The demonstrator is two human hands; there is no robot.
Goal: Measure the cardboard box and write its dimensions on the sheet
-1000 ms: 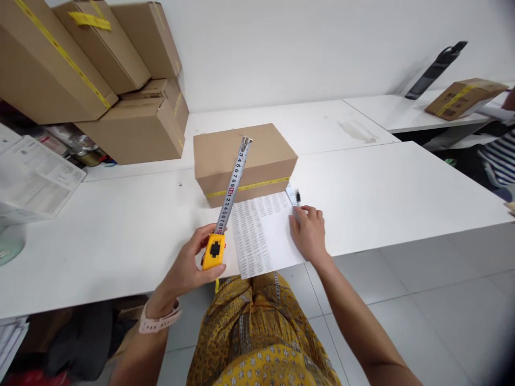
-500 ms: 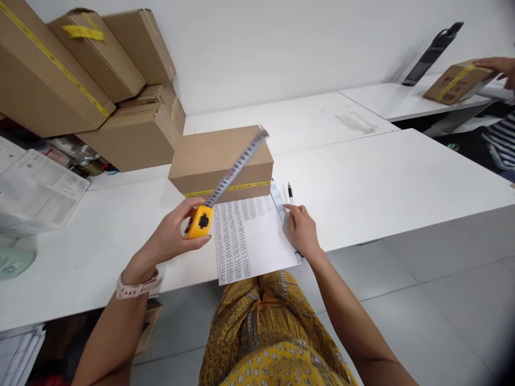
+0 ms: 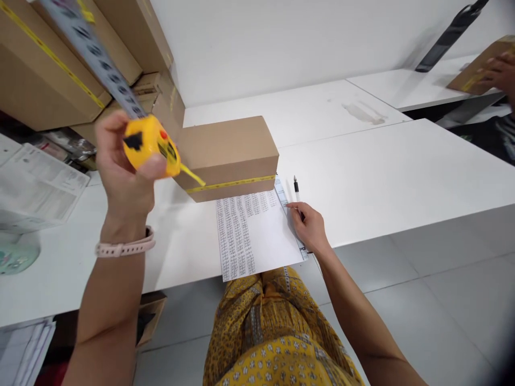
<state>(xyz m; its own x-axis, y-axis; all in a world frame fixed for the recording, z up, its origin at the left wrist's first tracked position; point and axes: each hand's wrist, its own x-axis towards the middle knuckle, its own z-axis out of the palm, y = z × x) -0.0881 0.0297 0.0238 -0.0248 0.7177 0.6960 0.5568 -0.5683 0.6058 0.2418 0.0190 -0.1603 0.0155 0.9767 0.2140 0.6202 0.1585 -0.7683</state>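
Note:
A yellow tape measure (image 3: 151, 147) with a red button is gripped in my left hand (image 3: 124, 166), raised over the left side of the table. Its silver blade (image 3: 100, 64) sticks out toward the upper left, the end beyond the view. A yellow strap dangles from the case. My right hand (image 3: 309, 228) rests at the right edge of a printed sheet (image 3: 269, 236), fingers curled. From those fingers a pen (image 3: 296, 185) points away, its rear part hidden by the hand. A closed cardboard box (image 3: 229, 145) with yellow tape stands just behind the sheet.
Stacked cardboard boxes (image 3: 44, 64) fill the back left, beside a white carton (image 3: 44, 182). A greenish jar (image 3: 18, 257) stands at the left edge. Far right, another person's hand (image 3: 499, 72) holds a small box (image 3: 470, 72) near a dark bottle (image 3: 450, 37).
My left hand has lifted the tape measure up and left, and the blade has swung away from above the box toward the upper left. My right hand has stayed near the sheet's edge.

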